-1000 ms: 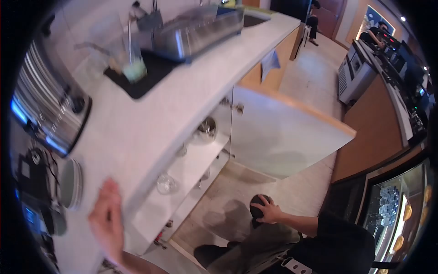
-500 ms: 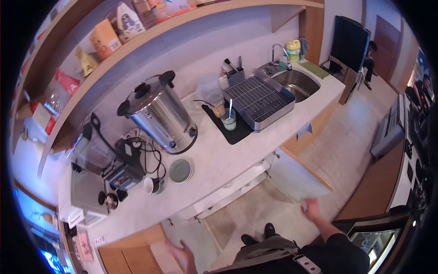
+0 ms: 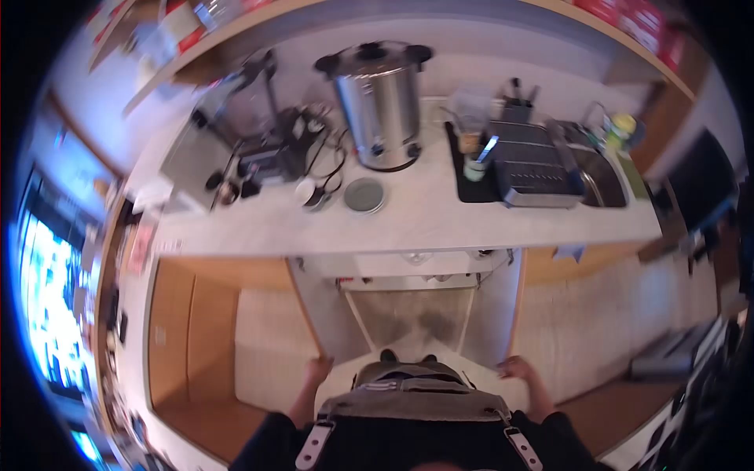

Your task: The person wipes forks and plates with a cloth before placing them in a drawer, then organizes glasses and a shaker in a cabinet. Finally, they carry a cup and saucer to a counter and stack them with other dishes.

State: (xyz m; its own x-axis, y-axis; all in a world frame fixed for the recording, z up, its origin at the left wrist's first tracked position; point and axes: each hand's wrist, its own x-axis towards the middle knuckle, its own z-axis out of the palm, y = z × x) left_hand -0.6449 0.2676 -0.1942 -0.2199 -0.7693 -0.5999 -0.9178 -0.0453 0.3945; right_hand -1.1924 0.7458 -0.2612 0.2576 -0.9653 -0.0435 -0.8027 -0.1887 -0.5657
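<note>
Two cabinet doors stand swung out under the counter, a left door [image 3: 322, 314] and a right door [image 3: 503, 302]. My left hand [image 3: 318, 368] is at the outer edge of the left door, its fingers closed around that edge. On the other side, my right hand [image 3: 515, 367] has its fingers curled at the right door's edge. Between the doors the low cabinet [image 3: 377, 264] is open, with a drawer or shelf front [image 3: 408, 282] and some pale dishes inside. My apron [image 3: 416, 404] and shoe tips show below.
On the counter [image 3: 275, 228] stand a steel urn [image 3: 385, 110], a blender [image 3: 267, 161], a cup [image 3: 308, 192], stacked plates [image 3: 364, 195], a glass [image 3: 474, 169] on a black mat [image 3: 471, 192], and a drying rack [image 3: 538, 165] beside the sink [image 3: 601, 177]. A shelf [image 3: 228, 39] runs above.
My view has swung left to face the cabinet squarely. My left hand, spread before, has come to the left door's edge and closed; my right hand has come to the right door's edge.
</note>
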